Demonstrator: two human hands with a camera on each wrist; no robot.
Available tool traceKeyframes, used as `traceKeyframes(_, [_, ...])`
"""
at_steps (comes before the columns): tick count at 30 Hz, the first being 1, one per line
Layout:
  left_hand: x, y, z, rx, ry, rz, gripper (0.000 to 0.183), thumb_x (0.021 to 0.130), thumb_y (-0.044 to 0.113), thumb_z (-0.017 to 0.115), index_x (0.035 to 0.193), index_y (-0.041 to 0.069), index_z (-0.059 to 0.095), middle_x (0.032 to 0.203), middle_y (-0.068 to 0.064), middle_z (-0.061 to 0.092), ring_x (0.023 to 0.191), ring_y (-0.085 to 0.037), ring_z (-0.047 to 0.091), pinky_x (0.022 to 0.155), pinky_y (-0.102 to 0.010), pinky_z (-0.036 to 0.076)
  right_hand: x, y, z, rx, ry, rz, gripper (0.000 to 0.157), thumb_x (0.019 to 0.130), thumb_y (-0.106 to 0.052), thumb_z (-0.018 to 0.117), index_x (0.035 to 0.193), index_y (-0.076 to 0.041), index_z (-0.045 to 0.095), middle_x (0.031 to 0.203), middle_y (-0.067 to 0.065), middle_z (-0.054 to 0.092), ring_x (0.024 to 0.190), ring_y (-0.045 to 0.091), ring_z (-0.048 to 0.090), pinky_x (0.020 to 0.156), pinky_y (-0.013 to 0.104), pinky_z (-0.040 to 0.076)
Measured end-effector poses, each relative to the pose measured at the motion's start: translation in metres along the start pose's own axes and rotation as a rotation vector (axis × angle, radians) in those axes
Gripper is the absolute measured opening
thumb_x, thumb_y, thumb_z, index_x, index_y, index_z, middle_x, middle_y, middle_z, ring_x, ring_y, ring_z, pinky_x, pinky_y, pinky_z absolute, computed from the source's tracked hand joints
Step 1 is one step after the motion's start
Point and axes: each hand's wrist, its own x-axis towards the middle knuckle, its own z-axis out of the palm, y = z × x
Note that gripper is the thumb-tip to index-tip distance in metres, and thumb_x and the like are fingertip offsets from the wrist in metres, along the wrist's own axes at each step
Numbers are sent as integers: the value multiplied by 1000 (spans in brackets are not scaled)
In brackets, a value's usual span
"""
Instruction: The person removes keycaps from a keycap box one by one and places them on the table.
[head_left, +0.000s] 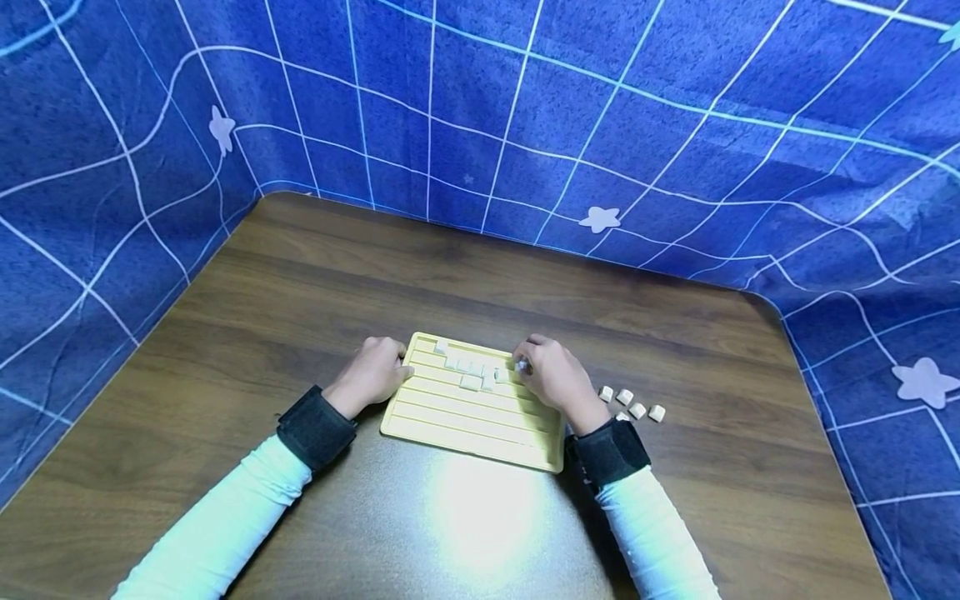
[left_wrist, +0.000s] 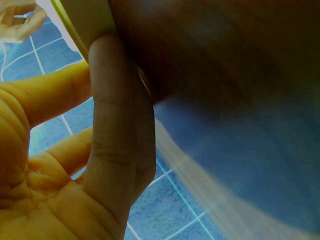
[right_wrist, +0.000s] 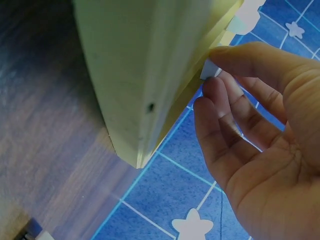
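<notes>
A yellow ridged tray (head_left: 457, 417) lies on the table, with several small pale tiles (head_left: 471, 382) standing in its upper rows. At its left edge, my left hand (head_left: 372, 371) grips the rim; the left wrist view shows its fingers (left_wrist: 112, 100) against the tray's side. Over the upper right part of the tray, my right hand (head_left: 555, 375) pinches a small white tile (right_wrist: 210, 69) between thumb and fingertips. Whatever is marked on the tile's face cannot be made out.
Several loose white tiles (head_left: 657, 413) lie on the brown wooden table (head_left: 420, 258), to the right of the tray and close to my right wrist. Blue cloth (head_left: 480, 108) with white lines and stars hangs round the table's far and side edges.
</notes>
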Motion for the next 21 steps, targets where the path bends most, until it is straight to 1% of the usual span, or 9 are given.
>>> traceKeyframes(5, [1, 0, 0, 0, -6, -6, 25, 87, 17, 64, 102, -3, 67, 80, -12, 65, 77, -25, 57, 72, -45, 50, 0, 0, -4, 9, 26, -23, 17, 71, 4, 65, 85, -5, 69, 85, 9, 64, 71, 19, 60, 62, 37, 55])
traceKeyframes(8, [1, 1, 0, -3, -14, -11, 24, 88, 17, 63, 102, -3, 67, 78, -11, 63, 75, -24, 56, 70, -43, 49, -1, 1, -8, 5, 38, -33, 16, 70, 3, 67, 83, -5, 68, 83, 9, 64, 69, 19, 59, 61, 38, 55])
traceKeyframes(13, [0, 1, -2, -9, -34, -19, 21, 89, 17, 62, 98, -1, 66, 73, -9, 58, 70, -23, 53, 64, -38, 46, -6, 6, -16, -10, 44, -12, 17, 69, 2, 69, 84, -6, 69, 82, 9, 63, 69, 19, 59, 60, 38, 54])
traceKeyframes(18, [0, 1, -2, -10, -33, -11, 20, 89, 18, 62, 97, 0, 66, 71, -8, 57, 67, -22, 51, 62, -36, 43, -13, 17, -21, 0, 81, 6, 16, 68, 3, 68, 82, -5, 69, 80, 11, 63, 68, 19, 59, 59, 38, 54])
traceKeyframes(21, [0, 1, -2, -6, -33, -10, 19, 89, 18, 62, 95, 0, 66, 71, -7, 57, 68, -22, 52, 62, -36, 44, -20, 24, -24, 11, 83, 20, 15, 69, 2, 68, 82, -4, 69, 80, 11, 63, 68, 20, 60, 59, 38, 54])
